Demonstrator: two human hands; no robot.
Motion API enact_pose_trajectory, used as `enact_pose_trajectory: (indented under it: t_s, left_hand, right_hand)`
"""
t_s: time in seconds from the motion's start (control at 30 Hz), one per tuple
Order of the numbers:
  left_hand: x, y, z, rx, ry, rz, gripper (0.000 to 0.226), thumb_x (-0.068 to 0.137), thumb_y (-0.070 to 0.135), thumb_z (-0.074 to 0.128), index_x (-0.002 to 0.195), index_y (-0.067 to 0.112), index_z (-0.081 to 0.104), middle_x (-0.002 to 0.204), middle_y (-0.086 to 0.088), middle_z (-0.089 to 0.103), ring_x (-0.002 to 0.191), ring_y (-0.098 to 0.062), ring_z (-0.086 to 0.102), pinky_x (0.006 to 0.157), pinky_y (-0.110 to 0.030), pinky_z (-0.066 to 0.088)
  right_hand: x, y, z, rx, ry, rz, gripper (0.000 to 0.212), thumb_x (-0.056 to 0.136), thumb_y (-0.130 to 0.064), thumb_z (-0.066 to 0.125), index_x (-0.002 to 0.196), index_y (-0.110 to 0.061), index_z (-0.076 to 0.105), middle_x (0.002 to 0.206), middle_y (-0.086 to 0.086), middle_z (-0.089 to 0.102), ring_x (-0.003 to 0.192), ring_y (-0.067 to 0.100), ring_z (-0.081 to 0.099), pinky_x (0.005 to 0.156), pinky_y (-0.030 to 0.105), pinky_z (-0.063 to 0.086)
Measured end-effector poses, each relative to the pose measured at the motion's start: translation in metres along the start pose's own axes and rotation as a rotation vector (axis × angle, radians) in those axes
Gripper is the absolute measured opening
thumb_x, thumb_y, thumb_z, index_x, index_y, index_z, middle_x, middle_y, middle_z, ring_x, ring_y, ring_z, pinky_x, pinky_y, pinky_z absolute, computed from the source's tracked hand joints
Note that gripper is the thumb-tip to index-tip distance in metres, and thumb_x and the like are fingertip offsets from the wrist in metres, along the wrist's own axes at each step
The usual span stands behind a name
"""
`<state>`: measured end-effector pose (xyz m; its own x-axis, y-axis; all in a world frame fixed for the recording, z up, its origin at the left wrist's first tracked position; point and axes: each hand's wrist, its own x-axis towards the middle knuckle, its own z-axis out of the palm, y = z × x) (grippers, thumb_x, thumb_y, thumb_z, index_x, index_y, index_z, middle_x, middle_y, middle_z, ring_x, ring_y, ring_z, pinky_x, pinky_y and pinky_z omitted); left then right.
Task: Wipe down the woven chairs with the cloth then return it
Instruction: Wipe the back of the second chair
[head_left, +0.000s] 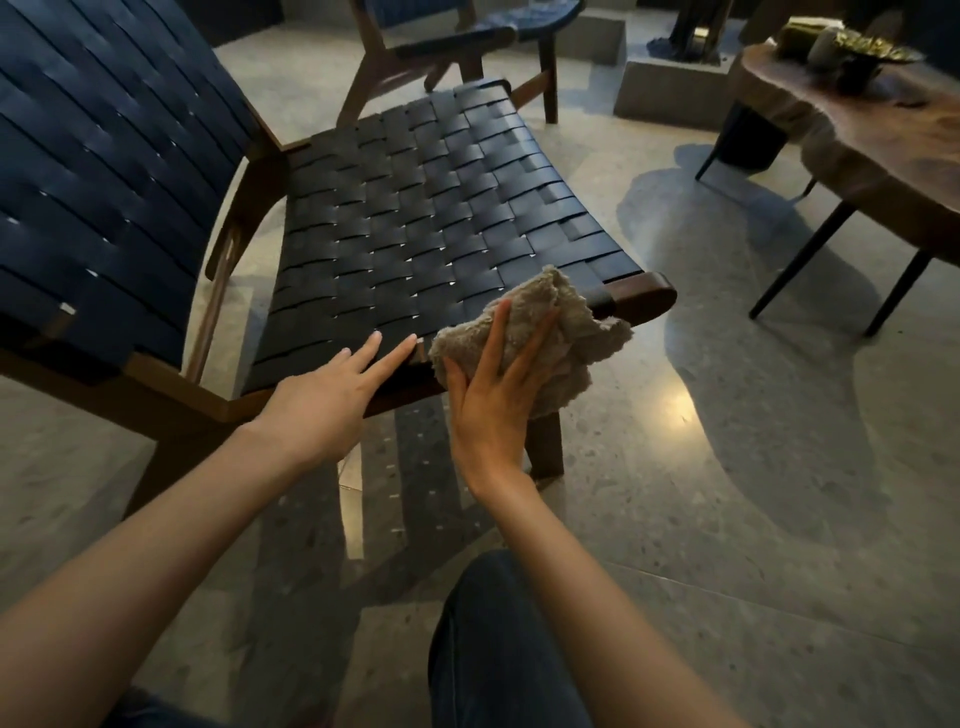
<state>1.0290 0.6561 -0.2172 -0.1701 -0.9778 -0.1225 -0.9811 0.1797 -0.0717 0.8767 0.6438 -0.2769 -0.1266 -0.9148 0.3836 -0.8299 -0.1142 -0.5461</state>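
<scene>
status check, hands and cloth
Left hand open at front edge of woven seat. Right hand pressing grey cloth on its front corner. Nothing in the way.

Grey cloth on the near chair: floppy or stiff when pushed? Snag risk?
Likely floppy: the cloth is bunched in folds and droops past the front edge of the woven seat under the right hand. Its fluffy pile probably drags rather than slides. Its ragged edge might catch in the weave's gaps.
</scene>
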Motion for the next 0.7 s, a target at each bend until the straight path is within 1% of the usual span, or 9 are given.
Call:
enact_pose_trajectory:
  t_s: [0.13,0.23,0.27,0.33,0.4,0.43,0.5,0.57,0.7]
  left_hand:
    - [-0.018,-0.024,-0.001,-0.01,-0.056,-0.023,0.084,0.096,0.012,0.045,0.142,0.042,-0.019,0.158,0.012,-0.004,0.142,-0.015,0.024,0.084,-0.028,0.054]
    - [-0.033,-0.045,-0.002,0.027,-0.033,-0.076,0.064,0.098,0.023,0.043,0.15,0.034,0.006,0.154,0.009,0.023,0.123,-0.012,0.048,0.074,-0.023,0.054]
    - [-0.037,-0.05,-0.004,0.02,-0.013,-0.094,0.055,0.098,0.028,0.043,0.148,0.032,0.019,0.144,0.008,0.036,0.11,-0.011,0.054,0.068,-0.024,0.054]
    - [-0.041,-0.057,-0.009,-0.053,0.03,-0.116,0.038,0.097,0.034,0.043,0.135,0.033,0.042,0.119,0.009,0.047,0.088,-0.007,0.053,0.058,-0.024,0.049]
    - [-0.046,-0.064,-0.013,-0.113,0.061,-0.157,0.026,0.096,0.039,0.043,0.12,0.035,0.053,0.106,0.01,0.046,0.082,-0.007,0.051,0.057,-0.025,0.047]
    - [-0.048,-0.066,-0.013,-0.116,0.056,-0.173,0.023,0.096,0.04,0.044,0.115,0.035,0.055,0.104,0.01,0.046,0.084,-0.008,0.052,0.062,-0.028,0.05]
    - [-0.056,-0.076,-0.011,-0.11,-0.016,-0.221,0.021,0.095,0.043,0.045,0.107,0.034,0.059,0.1,0.009,0.05,0.086,-0.011,0.055,0.072,-0.033,0.053]
    - [-0.065,-0.087,-0.007,-0.081,-0.162,-0.283,0.024,0.095,0.044,0.045,0.105,0.032,0.063,0.094,0.01,0.056,0.087,-0.011,0.058,0.075,-0.031,0.052]
    - [-0.08,-0.116,-0.001,-0.04,-0.305,-0.443,0.031,0.095,0.044,0.045,0.108,0.025,0.065,0.102,0.003,0.066,0.094,-0.016,0.061,0.084,-0.034,0.052]
  right_hand:
    - [-0.007,0.001,0.003,-0.181,-0.032,-0.139,0.078,0.099,-0.056,0.024,0.143,-0.022,-0.03,0.151,0.014,-0.032,0.142,0.039,-0.021,0.116,0.05,-0.015]
    - [-0.009,-0.001,0.005,-0.293,-0.063,-0.31,0.071,0.102,-0.048,0.02,0.143,-0.022,-0.032,0.148,0.01,-0.039,0.143,0.04,-0.015,0.116,0.055,-0.008]
    - [-0.01,-0.001,0.005,-0.301,-0.077,-0.383,0.068,0.102,-0.043,0.021,0.145,-0.022,-0.028,0.151,0.01,-0.033,0.143,0.039,-0.013,0.116,0.056,-0.007]
    - [-0.007,-0.001,0.0,-0.287,-0.085,-0.514,0.066,0.1,-0.037,0.036,0.151,-0.024,-0.003,0.157,0.01,-0.009,0.143,0.039,-0.007,0.114,0.058,-0.002]
    - [-0.001,-0.003,-0.004,-0.313,-0.094,-0.666,0.066,0.094,-0.037,0.055,0.15,-0.026,0.022,0.159,0.012,0.009,0.144,0.039,0.005,0.113,0.059,0.003]
    - [0.005,-0.004,-0.006,-0.375,-0.11,-0.74,0.07,0.091,-0.037,0.06,0.149,-0.028,0.024,0.158,0.01,0.015,0.143,0.039,0.014,0.113,0.059,0.007]
    - [0.018,-0.011,-0.011,-0.52,-0.166,-0.875,0.079,0.087,-0.038,0.064,0.149,-0.031,0.015,0.157,0.006,0.022,0.14,0.036,0.029,0.112,0.056,0.02]
    - [0.027,-0.022,-0.014,-0.563,-0.24,-0.968,0.083,0.088,-0.033,0.063,0.15,-0.031,0.008,0.157,0.004,0.025,0.135,0.032,0.039,0.107,0.049,0.033]
    - [0.022,-0.063,0.009,-0.453,-0.429,-1.113,0.072,0.095,-0.023,0.045,0.153,-0.022,0.0,0.159,0.005,0.019,0.139,0.029,0.032,0.107,0.045,0.033]
